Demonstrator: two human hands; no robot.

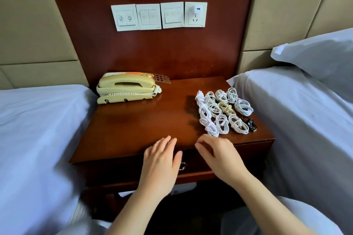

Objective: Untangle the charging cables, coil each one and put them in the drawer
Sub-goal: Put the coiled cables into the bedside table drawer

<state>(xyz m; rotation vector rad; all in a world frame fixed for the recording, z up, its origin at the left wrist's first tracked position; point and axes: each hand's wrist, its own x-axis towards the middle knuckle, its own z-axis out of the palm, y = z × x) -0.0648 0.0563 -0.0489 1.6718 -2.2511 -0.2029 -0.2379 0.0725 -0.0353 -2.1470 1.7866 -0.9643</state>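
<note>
Coiled cables (pixel 223 112) sit just beyond the empty, half-curled right hand (pixel 219 156) — the flat, empty left hand (pixel 162 160) should draw the drawer handle (pixel 182 166) beside its thumb squarely.

Nightstand top (pixel 133 124): dark reddish wood, varnished, glossy, with pale reflections and a few duller scuffed patches. Wall panel (pixel 152 53): same wood, smooth, lower sheen. Drawer front (pixel 118 168): matching wood; ring pull (pixel 183 166) looks like bright metal.

Coiled cables (pixel 222 120): white, smooth plastic sheath, slight sheen. One cream cable (pixel 225 108); one black cable (pixel 250 124), matt.

Telephone (pixel 126 86): yellowed cream plastic, smooth, faintly glossy. Switch plates (pixel 149 17): white plastic, satin. USB charger (pixel 198 9): white plastic, glossy.

Bedsheet (pixel 38 129) and pillow (pixel 321 55): white cloth, matt, softly creased. Padded wall panels (pixel 28 25): beige, matt; cloth or leatherette, cannot tell.
</note>
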